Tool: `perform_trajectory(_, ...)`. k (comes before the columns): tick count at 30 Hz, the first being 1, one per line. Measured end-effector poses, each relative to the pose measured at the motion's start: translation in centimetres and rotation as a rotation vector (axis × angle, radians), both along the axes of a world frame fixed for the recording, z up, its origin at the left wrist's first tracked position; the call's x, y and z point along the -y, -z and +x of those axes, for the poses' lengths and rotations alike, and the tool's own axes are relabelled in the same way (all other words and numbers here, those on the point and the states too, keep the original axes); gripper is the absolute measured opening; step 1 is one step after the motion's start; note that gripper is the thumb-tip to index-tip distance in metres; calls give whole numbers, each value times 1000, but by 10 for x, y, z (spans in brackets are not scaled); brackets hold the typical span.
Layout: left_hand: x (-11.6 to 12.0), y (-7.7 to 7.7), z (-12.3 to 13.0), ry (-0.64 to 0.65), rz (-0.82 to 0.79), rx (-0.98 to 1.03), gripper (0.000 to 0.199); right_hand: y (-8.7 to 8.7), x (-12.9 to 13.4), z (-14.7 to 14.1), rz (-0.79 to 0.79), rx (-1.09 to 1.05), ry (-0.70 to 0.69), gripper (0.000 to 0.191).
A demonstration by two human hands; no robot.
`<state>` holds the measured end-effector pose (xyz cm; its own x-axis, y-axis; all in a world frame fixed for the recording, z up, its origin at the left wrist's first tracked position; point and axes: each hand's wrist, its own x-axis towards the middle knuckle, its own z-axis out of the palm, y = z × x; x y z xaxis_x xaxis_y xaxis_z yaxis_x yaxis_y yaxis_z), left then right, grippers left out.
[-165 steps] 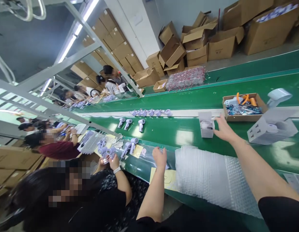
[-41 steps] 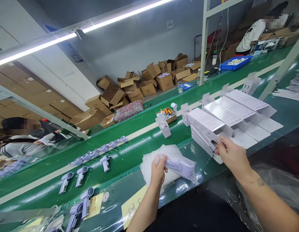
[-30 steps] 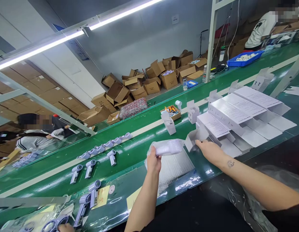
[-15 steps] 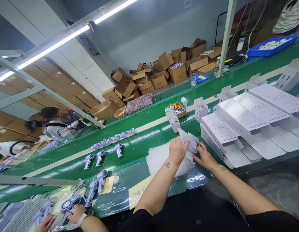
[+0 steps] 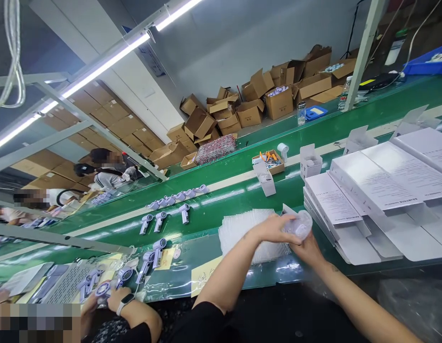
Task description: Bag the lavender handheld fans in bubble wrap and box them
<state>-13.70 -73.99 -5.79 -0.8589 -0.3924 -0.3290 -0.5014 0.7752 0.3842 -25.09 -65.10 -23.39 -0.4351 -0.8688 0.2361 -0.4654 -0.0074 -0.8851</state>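
Observation:
Between my hands is a handheld fan (image 5: 301, 226) in a clear, bubbly wrap, its round head tilted toward the right. My left hand (image 5: 276, 229) grips it from the left, thumb in front. From below and the right, my right hand (image 5: 308, 250) closes around the lower part, with its fingers partly hidden. A thin white edge (image 5: 287, 209) sticks up behind the fan; what it belongs to is unclear. Under my left forearm lies a stack of translucent bubble bags (image 5: 238, 233). White printed boxes (image 5: 323, 197) lie piled just right of my hands.
An upright open white box (image 5: 264, 180) and another white box (image 5: 311, 162) stand behind my hands. A small carton (image 5: 276, 167) holds orange-handled tools. Lilac fans (image 5: 185, 214) dot the green bench leftward. A co-worker's hands (image 5: 117, 300) handle fans at lower left.
My hands have moved right and slightly down with the wrapped fan. Its round head now faces up and right, and my right hand has come underneath. The view has turned a little left.

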Motion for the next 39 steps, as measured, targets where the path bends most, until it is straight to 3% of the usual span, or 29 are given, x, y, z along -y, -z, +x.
perform_trajectory(3,27,10,6,55,-24,125,82,-7,3,-1,30,-20,-21,71)
perform_trajectory(7,44,21,2,121,-283,98,61,-14,9,-2,40,-12,-10,66)
perform_trajectory(14,56,18,-4,328,-381,227,23,-12,6,-1,6,-58,-69,52)
perform_trajectory(19,50,28,-18,345,-396,259,24,-12,8,-3,-48,-64,-100,50)
perform_trajectory(24,45,24,-11,204,-251,338,33,-14,7,-5,-97,-78,-135,47)
perform_trajectory(27,33,20,-2,104,-170,120,46,-13,7,-4,-117,-66,-166,45)
perform_trajectory(29,19,25,3,47,-219,-3,39,-11,9,-3,-117,-71,-159,47)
perform_trajectory(33,-7,38,12,-3,-315,-37,34,-15,14,-1,-38,-58,-92,51)
perform_trajectory(35,-12,36,24,-126,-320,-145,31,-29,19,0,15,-30,-89,51)
perform_trajectory(39,-11,27,71,-623,-174,-520,25,-82,47,5,7,-54,-155,54)
